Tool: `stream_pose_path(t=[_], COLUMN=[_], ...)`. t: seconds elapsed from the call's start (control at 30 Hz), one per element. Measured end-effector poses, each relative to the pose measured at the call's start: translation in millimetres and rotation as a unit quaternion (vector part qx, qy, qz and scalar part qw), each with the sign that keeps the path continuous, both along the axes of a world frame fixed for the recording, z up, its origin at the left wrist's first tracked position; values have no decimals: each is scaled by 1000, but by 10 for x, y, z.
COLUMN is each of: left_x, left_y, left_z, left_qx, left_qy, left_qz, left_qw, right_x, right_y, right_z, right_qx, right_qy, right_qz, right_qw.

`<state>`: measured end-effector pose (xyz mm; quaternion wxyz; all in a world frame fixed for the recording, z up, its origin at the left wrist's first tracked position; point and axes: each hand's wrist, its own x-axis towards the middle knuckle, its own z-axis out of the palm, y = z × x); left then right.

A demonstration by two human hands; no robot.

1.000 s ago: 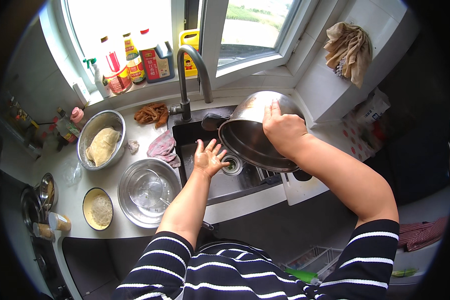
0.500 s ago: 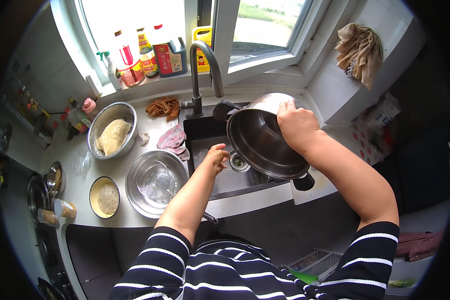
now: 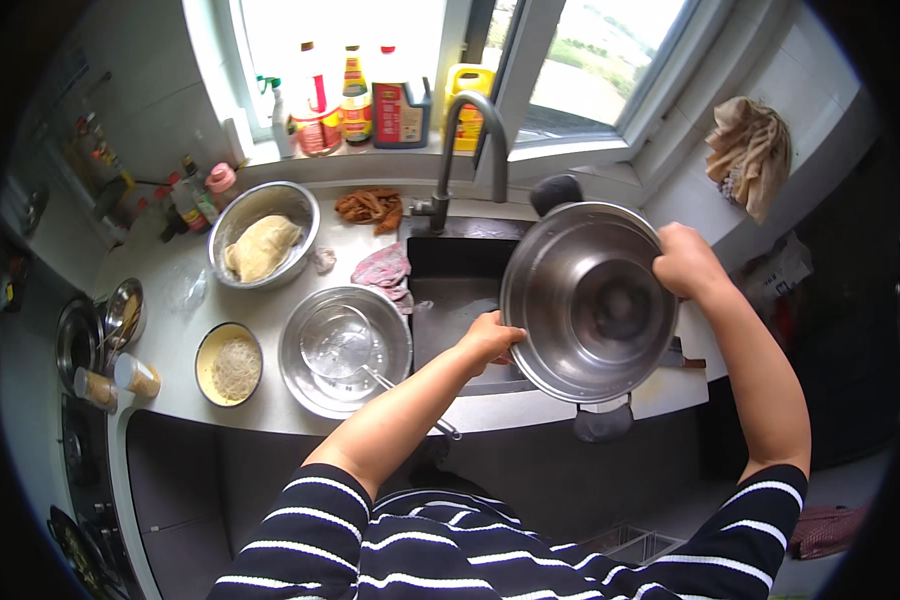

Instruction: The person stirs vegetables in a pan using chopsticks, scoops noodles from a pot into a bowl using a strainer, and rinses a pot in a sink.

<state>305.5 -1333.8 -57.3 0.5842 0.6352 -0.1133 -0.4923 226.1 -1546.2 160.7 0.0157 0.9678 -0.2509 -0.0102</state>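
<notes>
A stainless steel pot (image 3: 580,300) with two black handles is held tilted over the right part of the sink (image 3: 450,275), its round inside turned toward me. My left hand (image 3: 490,338) is closed on its left rim, thumb showing at the edge. At the opposite side my right hand (image 3: 687,262) grips the rim, its fingers partly hidden behind the pot. The grey faucet (image 3: 488,140) arches above the sink's back edge, just beyond the pot.
Left of the sink, a steel bowl (image 3: 295,390) holds a strainer (image 3: 337,342). Nearby are a dough bowl (image 3: 310,225), a yellow bowl of noodles (image 3: 235,365) and a pink cloth (image 3: 382,268). Bottles, including a red-labelled jug (image 3: 402,115), line the windowsill. A knife (image 3: 682,358) lies behind the pot's right side.
The pot has turned so that its inside faces me more. My left hand has gone from open above the sink to its left rim, and my right hand has shifted to the right rim.
</notes>
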Motion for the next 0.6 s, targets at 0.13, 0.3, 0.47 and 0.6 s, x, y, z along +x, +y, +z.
stream_pose_path(t=[0.13, 0.3, 0.47, 0.6], left_x=[207, 560, 501, 210], left_y=[610, 2106, 4247, 6002], left_z=[583, 1129, 1505, 1691], left_qx=[-40, -21, -35, 57], left_qy=[-204, -383, -452, -435], left_qz=[11, 110, 211, 304], left_qw=[978, 917, 866, 846], right_x=[-253, -177, 245, 586], right_y=[311, 1332, 3144, 4773], right_z=[257, 107, -299, -267], right_qx=[294, 476, 608, 656], right_qy=[-64, -129, -182, -33], right_qz=[-70, -29, 86, 124], right_qw=[951, 870, 768, 743])
